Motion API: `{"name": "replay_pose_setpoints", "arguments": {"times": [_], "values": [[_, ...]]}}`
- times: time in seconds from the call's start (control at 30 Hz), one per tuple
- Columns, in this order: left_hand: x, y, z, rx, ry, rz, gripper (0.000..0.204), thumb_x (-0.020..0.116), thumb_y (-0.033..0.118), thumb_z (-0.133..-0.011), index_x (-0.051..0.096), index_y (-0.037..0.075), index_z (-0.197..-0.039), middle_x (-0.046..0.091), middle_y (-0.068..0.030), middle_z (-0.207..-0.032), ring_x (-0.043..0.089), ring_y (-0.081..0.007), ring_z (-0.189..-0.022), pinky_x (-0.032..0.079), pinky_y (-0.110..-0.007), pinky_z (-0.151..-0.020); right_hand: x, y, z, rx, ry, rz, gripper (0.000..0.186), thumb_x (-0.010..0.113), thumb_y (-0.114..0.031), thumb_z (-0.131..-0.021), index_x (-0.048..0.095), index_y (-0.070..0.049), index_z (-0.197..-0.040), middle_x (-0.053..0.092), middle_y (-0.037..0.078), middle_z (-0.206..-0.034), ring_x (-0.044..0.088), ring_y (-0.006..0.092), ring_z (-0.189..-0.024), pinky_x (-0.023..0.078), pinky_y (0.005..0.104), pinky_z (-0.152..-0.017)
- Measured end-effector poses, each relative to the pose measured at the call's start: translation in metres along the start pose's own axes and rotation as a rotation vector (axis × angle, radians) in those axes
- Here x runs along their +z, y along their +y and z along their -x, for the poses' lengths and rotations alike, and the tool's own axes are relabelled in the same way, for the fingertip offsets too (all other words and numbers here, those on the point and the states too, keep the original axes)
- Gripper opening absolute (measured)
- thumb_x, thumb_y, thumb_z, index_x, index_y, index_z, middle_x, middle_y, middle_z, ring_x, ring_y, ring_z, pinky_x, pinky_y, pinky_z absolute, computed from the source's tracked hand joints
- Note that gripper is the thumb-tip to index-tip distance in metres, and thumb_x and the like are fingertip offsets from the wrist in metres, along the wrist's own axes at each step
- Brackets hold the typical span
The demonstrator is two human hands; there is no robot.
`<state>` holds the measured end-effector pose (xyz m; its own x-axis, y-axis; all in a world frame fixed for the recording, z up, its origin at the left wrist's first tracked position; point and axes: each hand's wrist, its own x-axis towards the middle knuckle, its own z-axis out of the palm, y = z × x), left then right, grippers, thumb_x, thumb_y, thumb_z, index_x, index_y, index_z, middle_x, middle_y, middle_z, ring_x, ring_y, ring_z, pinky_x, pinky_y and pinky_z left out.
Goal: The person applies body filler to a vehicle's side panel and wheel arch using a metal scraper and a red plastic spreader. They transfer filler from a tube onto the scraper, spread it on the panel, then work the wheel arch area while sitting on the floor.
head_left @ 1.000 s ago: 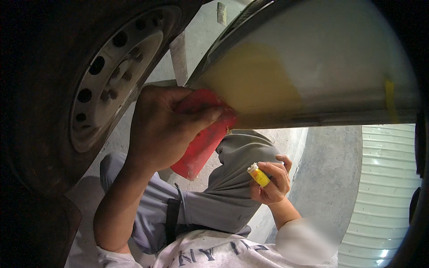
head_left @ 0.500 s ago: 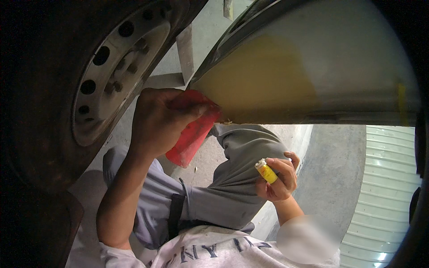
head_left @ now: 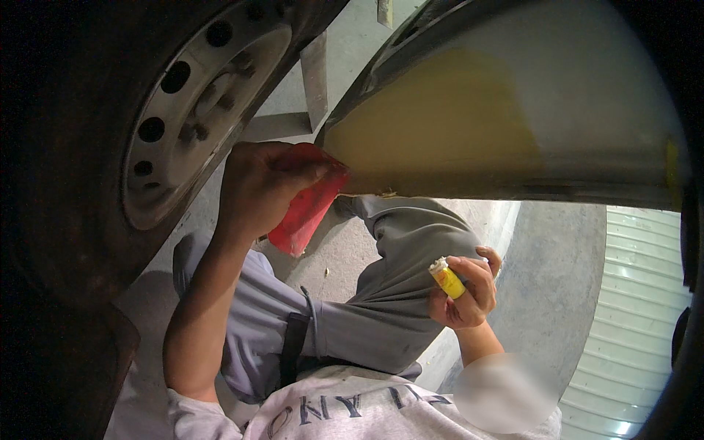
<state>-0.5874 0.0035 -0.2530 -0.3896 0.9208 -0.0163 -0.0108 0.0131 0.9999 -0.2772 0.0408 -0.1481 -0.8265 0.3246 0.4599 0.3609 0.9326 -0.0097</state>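
My left hand point(head_left: 257, 187) grips a red flexible sheet point(head_left: 301, 213) with smudged, worn patches, its top at the lower left corner of a grey car body panel point(head_left: 594, 88). The panel carries a broad tan-yellow patch point(head_left: 433, 110) and a short yellow strip near its right end; small flakes cling to its lower edge. Below the panel, at my bent leg, my right hand point(head_left: 469, 290) is closed on a small yellow tube point(head_left: 449, 282) with a crusty white top.
A dark tyre point(head_left: 73, 147) with a steel wheel point(head_left: 205, 117) stands close on my left. My legs in grey trousers point(head_left: 389, 315) are bent beneath the panel over a concrete floor point(head_left: 323, 279). Pale ribbed sheeting point(head_left: 631, 293) lies at the right.
My left hand and the red sheet have shifted up and left relative to the panel's corner. My right hand appears slightly higher and further right, as the view has shifted.
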Motion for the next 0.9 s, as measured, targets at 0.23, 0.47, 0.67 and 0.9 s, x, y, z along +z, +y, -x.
{"name": "replay_pose_setpoints", "arguments": {"times": [0.23, 0.47, 0.67, 0.9], "values": [[-0.005, -0.018, -0.004, -0.056, -0.014, -0.066, 0.022, 0.077, 0.026, -0.080, 0.078, 0.007, -0.091, 0.074, -0.0094, -0.077, 0.071, -0.0161, -0.067, 0.053, -0.030, -0.065, 0.001, -0.001, 0.001, 0.017, 0.003, -0.018, 0.018, 0.064, -0.009, -0.074, 0.075, -0.008, -0.088, 0.070, 0.009, -0.101, 0.068, 0.0211, -0.080, 0.045, 0.0500, -0.093], [-0.008, -0.036, -0.009, -0.074, 0.005, -0.075, 0.022, 0.078, 0.028, -0.078, 0.079, 0.009, -0.090, 0.074, -0.0091, -0.078, 0.071, -0.0180, -0.069, 0.053, -0.031, -0.066, 0.001, -0.001, 0.003, 0.020, 0.002, -0.015, 0.015, 0.064, -0.009, -0.075, 0.074, -0.007, -0.085, 0.070, 0.011, -0.100, 0.068, 0.0215, -0.080, 0.045, 0.0508, -0.092], [-0.011, -0.053, -0.025, -0.020, 0.061, -0.266, 0.024, 0.076, 0.028, -0.078, 0.078, 0.008, -0.091, 0.074, -0.0103, -0.077, 0.071, -0.0189, -0.069, 0.054, -0.031, -0.065, 0.004, 0.001, 0.003, -0.002, 0.035, -0.007, 0.013, 0.065, -0.008, -0.075, 0.073, -0.005, -0.085, 0.070, 0.012, -0.100, 0.068, 0.0220, -0.079, 0.045, 0.0507, -0.092], [-0.011, -0.063, -0.013, -0.184, 0.158, 0.353, 0.029, 0.075, 0.025, -0.085, 0.074, 0.001, -0.102, 0.074, -0.0093, -0.088, 0.069, -0.0144, -0.074, 0.054, -0.027, -0.069, 0.002, -0.001, 0.001, 0.010, 0.000, 0.000, 0.012, 0.065, -0.007, -0.076, 0.073, -0.005, -0.084, 0.070, 0.012, -0.101, 0.068, 0.0224, -0.078, 0.044, 0.0501, -0.092]]}}
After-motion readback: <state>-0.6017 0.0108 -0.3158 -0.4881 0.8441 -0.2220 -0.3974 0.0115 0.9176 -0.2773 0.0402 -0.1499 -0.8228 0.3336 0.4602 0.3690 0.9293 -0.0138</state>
